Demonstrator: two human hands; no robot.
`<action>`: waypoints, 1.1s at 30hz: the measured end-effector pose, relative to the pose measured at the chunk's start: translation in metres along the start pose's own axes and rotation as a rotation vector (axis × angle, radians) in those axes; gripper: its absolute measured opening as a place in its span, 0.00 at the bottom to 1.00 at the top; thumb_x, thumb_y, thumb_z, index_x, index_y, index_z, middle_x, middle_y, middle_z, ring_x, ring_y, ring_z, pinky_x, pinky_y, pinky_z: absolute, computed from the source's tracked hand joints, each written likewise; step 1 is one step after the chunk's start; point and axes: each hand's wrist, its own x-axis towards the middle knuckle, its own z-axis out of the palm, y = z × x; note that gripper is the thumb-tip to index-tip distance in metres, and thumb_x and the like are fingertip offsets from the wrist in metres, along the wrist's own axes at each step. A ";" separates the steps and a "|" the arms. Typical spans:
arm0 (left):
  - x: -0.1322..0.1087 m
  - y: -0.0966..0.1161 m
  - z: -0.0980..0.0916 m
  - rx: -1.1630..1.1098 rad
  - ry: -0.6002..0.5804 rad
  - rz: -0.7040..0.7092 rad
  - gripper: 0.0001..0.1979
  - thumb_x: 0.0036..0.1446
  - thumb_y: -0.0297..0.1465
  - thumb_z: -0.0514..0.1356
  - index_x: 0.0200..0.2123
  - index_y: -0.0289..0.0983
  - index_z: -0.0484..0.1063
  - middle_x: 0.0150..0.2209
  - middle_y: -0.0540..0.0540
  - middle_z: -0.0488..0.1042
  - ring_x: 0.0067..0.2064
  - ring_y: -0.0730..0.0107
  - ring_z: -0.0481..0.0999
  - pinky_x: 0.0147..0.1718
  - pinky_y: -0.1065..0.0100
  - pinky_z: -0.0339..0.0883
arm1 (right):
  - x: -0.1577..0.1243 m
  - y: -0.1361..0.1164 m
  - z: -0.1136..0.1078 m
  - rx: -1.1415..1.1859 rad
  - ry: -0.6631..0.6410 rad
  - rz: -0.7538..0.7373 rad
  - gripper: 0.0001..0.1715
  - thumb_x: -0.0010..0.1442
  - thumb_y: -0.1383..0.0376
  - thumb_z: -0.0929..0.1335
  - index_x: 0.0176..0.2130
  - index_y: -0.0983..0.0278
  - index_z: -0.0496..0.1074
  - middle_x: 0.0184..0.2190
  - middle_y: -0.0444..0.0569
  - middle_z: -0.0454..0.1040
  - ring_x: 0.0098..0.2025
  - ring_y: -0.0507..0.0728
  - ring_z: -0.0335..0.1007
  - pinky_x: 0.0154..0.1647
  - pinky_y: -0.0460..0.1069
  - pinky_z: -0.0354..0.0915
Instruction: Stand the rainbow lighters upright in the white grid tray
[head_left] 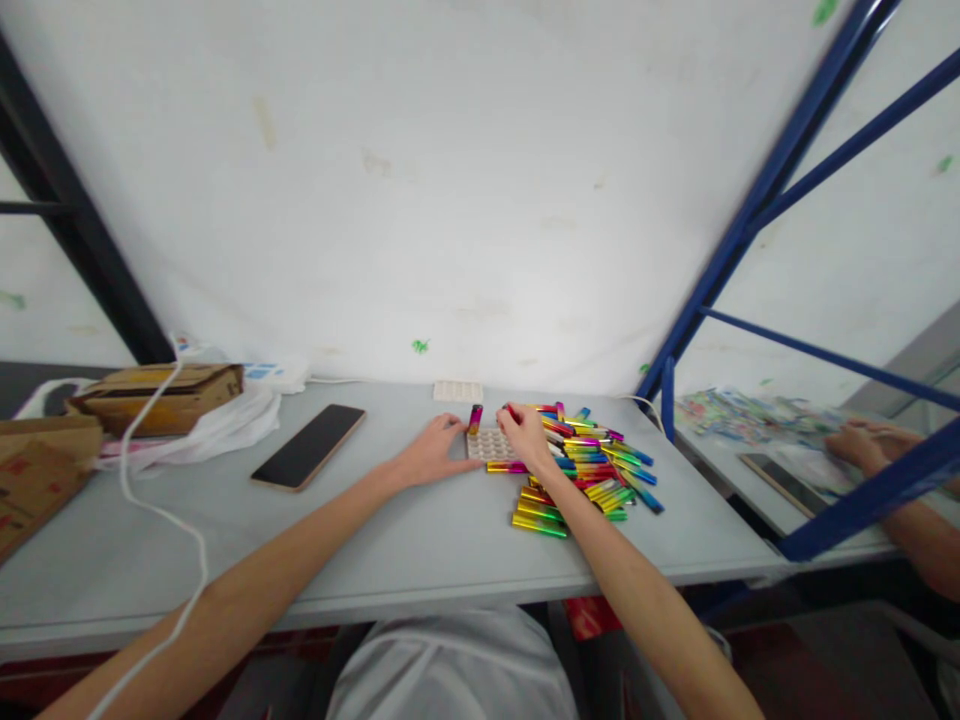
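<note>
My left hand (433,452) rests at the left side of a small pale grid tray (484,446), thumb and fingers spread apart and near its edge. One shiny purple-and-gold tube (475,418) stands upright at the tray's back left. Above the tray's right part, my right hand (525,438) is closed in a pinch on something slim and red (512,410), mostly hidden by the fingers. Beside and partly beneath the right forearm lies a pile of shiny multicoloured tubes (592,455). Another gold-and-purple tube (506,467) lies along the tray's front edge.
A phone (309,447) lies left of my left hand. A second pale grid block (458,390) sits against the wall. Cardboard boxes (161,395), a plastic bag (225,425) and a white cable (196,540) occupy the left. Beyond a blue frame (720,270), another person's hands (862,442) work.
</note>
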 end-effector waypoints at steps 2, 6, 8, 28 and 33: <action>0.000 -0.001 0.000 -0.003 -0.003 -0.001 0.35 0.58 0.58 0.67 0.57 0.39 0.78 0.54 0.36 0.78 0.58 0.43 0.77 0.63 0.49 0.71 | -0.001 -0.002 0.000 -0.004 -0.003 -0.012 0.24 0.63 0.48 0.65 0.23 0.57 0.60 0.20 0.40 0.57 0.27 0.55 0.55 0.31 0.51 0.54; 0.002 -0.005 0.000 -0.024 -0.006 -0.006 0.35 0.57 0.60 0.68 0.57 0.40 0.79 0.54 0.38 0.78 0.57 0.45 0.78 0.63 0.49 0.71 | 0.000 -0.004 -0.001 0.068 -0.072 -0.015 0.26 0.68 0.41 0.65 0.29 0.57 0.66 0.22 0.41 0.64 0.28 0.56 0.61 0.32 0.50 0.59; 0.004 -0.007 -0.001 -0.044 -0.011 -0.026 0.35 0.58 0.60 0.67 0.56 0.39 0.80 0.54 0.38 0.78 0.57 0.46 0.78 0.63 0.50 0.71 | 0.000 -0.005 -0.003 0.133 -0.130 0.002 0.26 0.69 0.39 0.64 0.34 0.57 0.68 0.24 0.42 0.67 0.28 0.56 0.64 0.32 0.50 0.62; 0.004 -0.011 0.001 -0.052 0.009 -0.054 0.37 0.57 0.63 0.67 0.55 0.40 0.83 0.54 0.37 0.80 0.56 0.45 0.78 0.63 0.47 0.71 | 0.003 0.004 -0.003 -0.183 -0.295 -0.172 0.22 0.75 0.50 0.67 0.32 0.58 0.69 0.29 0.47 0.74 0.33 0.59 0.68 0.41 0.52 0.62; 0.003 -0.012 0.004 -0.041 0.012 -0.011 0.35 0.56 0.61 0.68 0.55 0.41 0.82 0.54 0.38 0.80 0.57 0.45 0.78 0.63 0.47 0.71 | 0.005 0.006 -0.001 -0.284 -0.319 -0.219 0.19 0.77 0.52 0.67 0.36 0.59 0.71 0.35 0.50 0.77 0.40 0.60 0.72 0.48 0.52 0.65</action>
